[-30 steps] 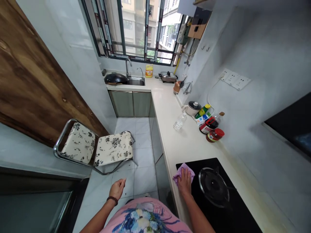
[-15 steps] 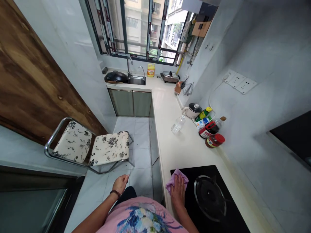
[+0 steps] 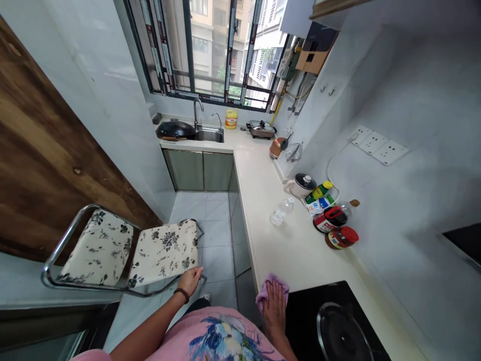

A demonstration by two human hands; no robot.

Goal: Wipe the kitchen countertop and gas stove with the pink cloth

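Note:
My right hand (image 3: 274,307) lies flat, fingers stretched out, on a purple cloth (image 3: 269,288) at the front left corner of the black gas hob (image 3: 305,313), by the counter's edge. A round burner (image 3: 340,336) sits to the right of it. My left hand (image 3: 191,280) hangs over the floor with fingers loosely curled, holding nothing, just beside the front edge of a metal chair with floral cushions (image 3: 150,248). A dark bead bracelet is on that wrist.
The white L-shaped counter (image 3: 263,200) runs to a sink (image 3: 209,134) under the window. On it stand a clear bottle (image 3: 280,214), jars and sauce bottles (image 3: 336,225), a small pot (image 3: 302,184) and a pan (image 3: 260,129). A wok (image 3: 175,129) sits by the sink.
The view has tilted up and back, so hob and hands sit lower in the frame. My right hand and the cloth slid left to the hob's corner. My left hand came close to the chair.

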